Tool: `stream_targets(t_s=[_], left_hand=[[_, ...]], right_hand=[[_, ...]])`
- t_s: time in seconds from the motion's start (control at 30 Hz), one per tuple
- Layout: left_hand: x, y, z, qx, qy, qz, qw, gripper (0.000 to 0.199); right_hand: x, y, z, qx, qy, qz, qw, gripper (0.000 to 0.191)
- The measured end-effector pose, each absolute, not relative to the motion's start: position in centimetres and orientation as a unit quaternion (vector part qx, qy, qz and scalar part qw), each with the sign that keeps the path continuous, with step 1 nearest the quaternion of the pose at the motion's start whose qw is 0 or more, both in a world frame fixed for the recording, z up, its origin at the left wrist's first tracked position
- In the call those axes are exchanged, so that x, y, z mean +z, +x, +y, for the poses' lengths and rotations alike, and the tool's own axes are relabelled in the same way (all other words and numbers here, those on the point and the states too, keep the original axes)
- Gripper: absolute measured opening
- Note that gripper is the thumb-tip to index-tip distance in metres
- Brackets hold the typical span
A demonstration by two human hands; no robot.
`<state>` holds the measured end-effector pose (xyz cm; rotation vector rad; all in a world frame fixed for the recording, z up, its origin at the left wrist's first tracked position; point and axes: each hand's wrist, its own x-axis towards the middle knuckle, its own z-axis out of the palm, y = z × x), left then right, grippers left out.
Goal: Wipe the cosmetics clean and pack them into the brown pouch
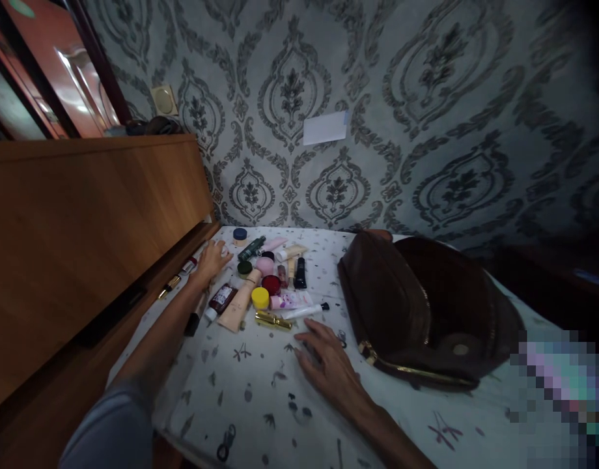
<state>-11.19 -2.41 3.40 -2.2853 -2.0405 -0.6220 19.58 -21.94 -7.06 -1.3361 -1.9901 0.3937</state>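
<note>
My left hand is at the far left of a group of cosmetics, its fingers curled round something small and pale that they mostly hide. My right hand rests open and low over the cloth, fingers spread, just in front of a gold tube and a white tube with a black tip. Around these lie a yellow-lidded jar, a red jar, a beige squeeze tube, a dark red bottle, a dark green tube and a black tube.
A brown zippered bag stands unzipped on the right of the patterned white cloth. A wooden cabinet borders the left side, with a gold-and-black tube near its edge. The wallpapered wall closes off the back.
</note>
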Motion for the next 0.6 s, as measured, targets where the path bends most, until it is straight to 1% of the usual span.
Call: stream_targets(t_s=[0.07, 0.17, 0.3, 0.37, 0.43, 0.53, 0.6], left_hand=[[4.4, -9.4, -4.3, -0.224, -0.757, -0.614, 0.005, 0.050], [5.0, -6.5, -8.7, -0.227, -0.809, -0.542, -0.025, 0.045], [3.7, -3.3, -15.9, -0.224, -0.888, -0.393, -0.083, 0.047], [2.3, -2.0, -18.8, -0.214, -0.898, -0.372, -0.097, 0.049], [0.8, -1.0, -20.5, -0.213, -0.896, -0.373, -0.109, 0.049], [-0.9, -0.4, -21.0, -0.235, -0.871, -0.411, -0.128, 0.038], [-1.3, -0.6, -20.5, -0.255, -0.852, -0.437, -0.137, 0.032]], right_hand=[[-6.8, 19.6, -22.0, 0.156, -0.509, -0.769, 0.354, 0.031], [-6.4, 19.5, -22.1, 0.168, -0.504, -0.768, 0.359, 0.030], [-5.8, 19.4, -22.4, 0.191, -0.488, -0.761, 0.382, 0.031], [-5.6, 19.3, -22.6, 0.202, -0.465, -0.762, 0.403, 0.035], [-5.4, 19.2, -22.8, 0.211, -0.433, -0.774, 0.411, 0.044], [-5.0, 19.0, -23.2, 0.220, -0.409, -0.800, 0.380, 0.056], [-4.7, 18.9, -23.4, 0.229, -0.409, -0.810, 0.353, 0.059]])
